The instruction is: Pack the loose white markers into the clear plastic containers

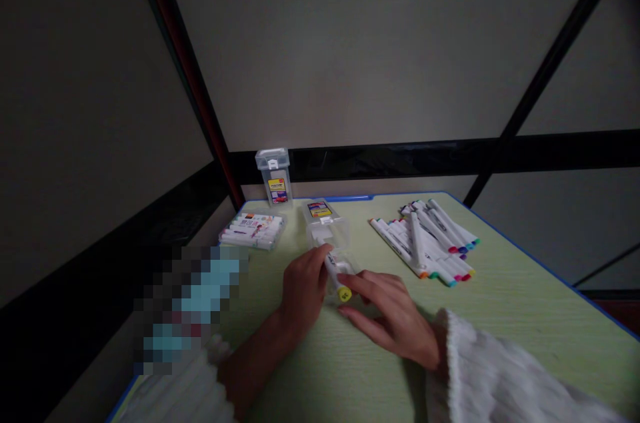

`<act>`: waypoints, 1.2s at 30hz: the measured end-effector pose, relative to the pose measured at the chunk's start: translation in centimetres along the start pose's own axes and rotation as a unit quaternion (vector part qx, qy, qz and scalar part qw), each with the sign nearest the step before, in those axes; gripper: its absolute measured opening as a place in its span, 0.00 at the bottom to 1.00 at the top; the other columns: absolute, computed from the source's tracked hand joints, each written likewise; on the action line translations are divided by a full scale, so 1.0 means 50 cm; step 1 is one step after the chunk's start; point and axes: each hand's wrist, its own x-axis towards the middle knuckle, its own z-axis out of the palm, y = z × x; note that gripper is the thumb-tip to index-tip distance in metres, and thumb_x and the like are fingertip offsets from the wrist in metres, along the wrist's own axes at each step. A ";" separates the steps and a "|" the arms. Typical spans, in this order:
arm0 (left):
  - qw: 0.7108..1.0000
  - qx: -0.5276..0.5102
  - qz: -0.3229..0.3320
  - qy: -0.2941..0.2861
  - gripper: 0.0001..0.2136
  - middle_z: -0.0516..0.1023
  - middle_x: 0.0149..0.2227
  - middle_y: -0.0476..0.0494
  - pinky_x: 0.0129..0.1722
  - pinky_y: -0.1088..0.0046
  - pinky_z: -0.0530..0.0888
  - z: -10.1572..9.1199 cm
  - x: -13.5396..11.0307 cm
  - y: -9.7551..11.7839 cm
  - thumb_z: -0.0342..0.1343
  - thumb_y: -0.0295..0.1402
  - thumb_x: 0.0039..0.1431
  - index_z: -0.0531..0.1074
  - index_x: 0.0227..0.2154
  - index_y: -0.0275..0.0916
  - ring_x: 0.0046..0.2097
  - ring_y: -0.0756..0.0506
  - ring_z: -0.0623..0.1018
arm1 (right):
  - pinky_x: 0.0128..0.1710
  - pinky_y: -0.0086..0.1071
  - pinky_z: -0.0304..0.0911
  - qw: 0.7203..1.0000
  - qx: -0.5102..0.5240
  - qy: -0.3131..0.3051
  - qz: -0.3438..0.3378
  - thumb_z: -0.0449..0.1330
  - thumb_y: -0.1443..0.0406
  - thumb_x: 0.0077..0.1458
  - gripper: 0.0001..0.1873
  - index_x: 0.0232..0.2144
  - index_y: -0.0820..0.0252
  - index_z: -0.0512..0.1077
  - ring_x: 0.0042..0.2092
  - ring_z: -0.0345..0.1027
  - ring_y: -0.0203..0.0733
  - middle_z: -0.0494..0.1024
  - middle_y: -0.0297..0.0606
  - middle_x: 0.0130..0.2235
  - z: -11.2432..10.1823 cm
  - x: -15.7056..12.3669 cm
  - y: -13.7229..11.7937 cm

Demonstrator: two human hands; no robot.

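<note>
Fuzzy white knit sleeves (500,376) frame both hands on the pale green, wood-grained bench (525,316). The left hand (303,290) curls closed around a white marker (336,280) with a yellow cap, at the mouth of a clear plastic case (327,230) lying flat. The right hand (395,316) lies loosely open, fingertips by the cap. Behind are an upright clear case (274,176), a flat marker pack (253,231) and loose markers (430,243).

left hand (305,286): fingers are curled shut in a grasp, forearm is bared and angled in from lower left | right hand (395,320): palm is turned down, fingers are stretched leftward, unclenched | hands are held just beside each other
</note>
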 end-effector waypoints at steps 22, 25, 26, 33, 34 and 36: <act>0.997 -0.003 -0.071 -0.021 0.16 0.76 0.39 0.43 0.41 0.68 0.71 0.004 0.011 0.005 0.48 0.20 0.51 0.67 0.43 0.37 0.39 0.46 0.75 | 0.32 0.34 0.60 0.998 -0.009 -0.027 0.063 0.47 0.66 0.58 0.11 0.40 0.62 0.66 0.33 0.65 0.40 0.72 0.40 0.31 0.006 0.008 0.010; 0.997 0.002 -0.067 -0.028 0.18 0.76 0.39 0.43 0.41 0.68 0.72 0.005 0.011 0.006 0.48 0.18 0.49 0.68 0.42 0.37 0.39 0.46 0.75 | 0.36 0.36 0.59 0.996 -0.006 -0.057 0.067 0.45 0.67 0.59 0.12 0.42 0.61 0.65 0.36 0.64 0.42 0.72 0.41 0.34 0.009 0.008 0.013; 0.997 0.003 -0.066 -0.031 0.18 0.76 0.39 0.43 0.40 0.68 0.72 0.005 0.011 0.007 0.48 0.18 0.48 0.68 0.42 0.37 0.39 0.46 0.75 | 0.36 0.37 0.59 0.995 -0.003 -0.064 0.070 0.45 0.67 0.59 0.12 0.43 0.61 0.65 0.37 0.64 0.42 0.72 0.41 0.34 0.010 0.008 0.014; 0.998 0.005 -0.053 -0.038 0.17 0.76 0.37 0.44 0.39 0.69 0.71 0.007 0.010 0.008 0.49 0.17 0.48 0.68 0.42 0.36 0.38 0.46 0.75 | 0.40 0.39 0.58 0.990 0.022 -0.090 0.102 0.47 0.68 0.59 0.11 0.44 0.60 0.64 0.40 0.64 0.44 0.72 0.41 0.37 0.014 0.004 0.019; 0.998 0.007 -0.051 -0.040 0.17 0.76 0.37 0.44 0.39 0.70 0.71 0.007 0.009 0.009 0.49 0.17 0.48 0.68 0.42 0.36 0.38 0.47 0.75 | 0.40 0.39 0.58 0.990 0.026 -0.088 0.108 0.47 0.68 0.58 0.11 0.44 0.59 0.63 0.40 0.64 0.44 0.72 0.41 0.37 0.014 0.004 0.019; 0.998 0.010 -0.047 -0.043 0.17 0.76 0.36 0.45 0.38 0.71 0.71 0.007 0.008 0.011 0.49 0.17 0.47 0.68 0.41 0.37 0.37 0.47 0.74 | 0.40 0.39 0.58 0.989 0.033 -0.082 0.122 0.48 0.68 0.58 0.11 0.43 0.59 0.63 0.40 0.64 0.44 0.72 0.41 0.37 0.014 0.003 0.019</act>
